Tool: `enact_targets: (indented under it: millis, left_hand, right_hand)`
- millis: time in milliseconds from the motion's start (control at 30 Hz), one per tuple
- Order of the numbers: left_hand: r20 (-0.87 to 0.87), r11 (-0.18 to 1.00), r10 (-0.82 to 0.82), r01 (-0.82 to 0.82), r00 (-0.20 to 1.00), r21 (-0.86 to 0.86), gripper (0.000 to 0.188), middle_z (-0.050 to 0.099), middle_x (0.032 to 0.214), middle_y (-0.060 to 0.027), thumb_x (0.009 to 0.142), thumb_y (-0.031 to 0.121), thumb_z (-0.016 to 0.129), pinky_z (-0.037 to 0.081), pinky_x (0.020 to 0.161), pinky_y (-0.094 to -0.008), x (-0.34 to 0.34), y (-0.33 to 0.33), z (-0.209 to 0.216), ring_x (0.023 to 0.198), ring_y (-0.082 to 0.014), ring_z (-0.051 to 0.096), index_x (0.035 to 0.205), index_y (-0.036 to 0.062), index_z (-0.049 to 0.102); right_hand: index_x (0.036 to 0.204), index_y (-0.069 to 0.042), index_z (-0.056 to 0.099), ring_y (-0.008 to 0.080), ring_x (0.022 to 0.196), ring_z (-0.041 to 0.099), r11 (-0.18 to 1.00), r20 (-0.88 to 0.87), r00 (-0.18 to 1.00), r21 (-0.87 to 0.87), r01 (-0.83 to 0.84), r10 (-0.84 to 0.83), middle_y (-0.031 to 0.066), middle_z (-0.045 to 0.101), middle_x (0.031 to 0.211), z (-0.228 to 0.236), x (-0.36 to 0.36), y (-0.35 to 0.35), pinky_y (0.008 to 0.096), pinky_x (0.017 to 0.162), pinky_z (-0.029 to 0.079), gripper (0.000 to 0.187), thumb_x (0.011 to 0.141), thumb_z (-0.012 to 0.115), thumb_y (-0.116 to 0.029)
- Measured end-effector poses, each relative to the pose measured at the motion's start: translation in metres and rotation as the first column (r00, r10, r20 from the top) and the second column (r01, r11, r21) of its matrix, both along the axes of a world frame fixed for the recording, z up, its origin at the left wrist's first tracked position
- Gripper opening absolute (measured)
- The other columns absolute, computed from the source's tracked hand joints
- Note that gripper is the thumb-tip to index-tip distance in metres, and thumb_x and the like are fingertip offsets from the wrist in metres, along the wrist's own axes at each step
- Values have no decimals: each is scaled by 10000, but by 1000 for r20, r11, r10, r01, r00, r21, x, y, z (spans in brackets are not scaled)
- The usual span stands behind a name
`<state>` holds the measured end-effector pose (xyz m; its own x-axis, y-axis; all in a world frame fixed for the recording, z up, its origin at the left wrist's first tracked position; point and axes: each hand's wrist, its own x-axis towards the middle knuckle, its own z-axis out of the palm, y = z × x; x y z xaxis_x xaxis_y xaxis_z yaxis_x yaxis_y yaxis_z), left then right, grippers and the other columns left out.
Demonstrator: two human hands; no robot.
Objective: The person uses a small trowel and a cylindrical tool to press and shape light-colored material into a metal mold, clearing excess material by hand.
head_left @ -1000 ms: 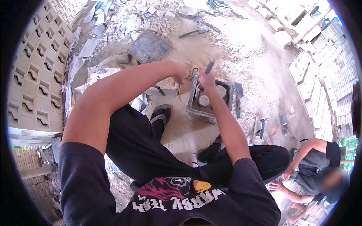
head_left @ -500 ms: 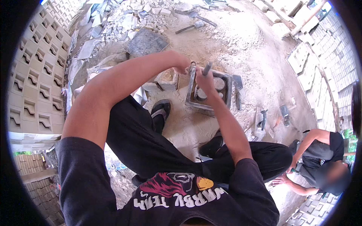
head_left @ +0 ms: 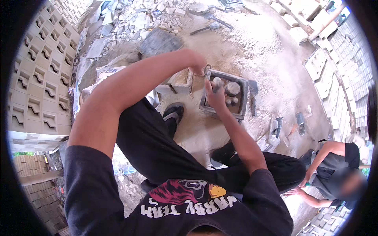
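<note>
A rectangular mould box (head_left: pixel 245 96) with thick grey walls sits on the dusty ground in front of me. Inside it are a round grey disc-like piece (head_left: pixel 233 89) and several smaller round knobs (head_left: pixel 232 101). My left hand (head_left: pixel 199 67) is closed at the box's far left corner, beside a small metal loop (head_left: pixel 207 67); what its fingers grip is hidden. Over the left wall, my right hand (head_left: pixel 215 96) is wrapped round a grey stick-like handle (head_left: pixel 217 81), seen nearly end-on. The handle's lower end cannot be made out.
A trowel-like tool (head_left: pixel 253 88) lies against the box's right side. Left of it stands another box (head_left: pixel 182 80). Beyond are a dark slab (head_left: pixel 159 42), rubble (head_left: pixel 134 23), a shovel (head_left: pixel 214 24) and pale powder (head_left: pixel 256 35). Another person (head_left: pixel 332 165) sits at the right.
The handle in my right hand has dropped lower and now points more toward me. More of the round pieces inside the box show. The whole view has shifted slightly.
</note>
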<state>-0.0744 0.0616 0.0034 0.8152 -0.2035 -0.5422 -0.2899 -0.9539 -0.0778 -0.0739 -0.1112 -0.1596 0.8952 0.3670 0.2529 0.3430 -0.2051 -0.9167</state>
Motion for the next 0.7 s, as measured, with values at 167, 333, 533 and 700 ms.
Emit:
enact_targets:
  millis: [167,333,533,700]
  left_hand:
    - [-15,999,48,-48,999,18,436,680,982,-167,884,455,547,507,808,-443,-3,14,-10,940,-342,638,994,58,691]
    - [82,998,25,-30,996,60,385,689,971,-135,862,419,597,520,816,-438,-26,27,-16,959,-312,651,970,64,699]
    - [11,981,1,-3,1000,196,336,689,990,-126,852,380,615,527,807,-432,-8,20,-7,963,-294,657,958,73,698]
    - [44,983,-32,24,998,180,355,688,983,-131,847,397,611,530,795,-440,-14,17,-14,947,-303,660,986,81,692]
  right_hand:
    - [649,-14,525,122,587,423,995,-23,996,52,-88,89,4,448,565,39,-4,9,333,584,401,469,938,566,-381]
    - [691,28,561,149,592,495,972,-263,964,-213,-102,44,82,523,581,74,17,39,367,569,420,499,923,569,-414]
    - [694,37,583,301,572,604,979,-37,994,-176,-104,99,182,571,578,30,48,38,425,565,443,546,905,555,-466]
    - [670,18,581,274,533,570,997,-17,997,-6,75,-75,154,538,532,40,46,39,425,541,431,548,897,562,-480]
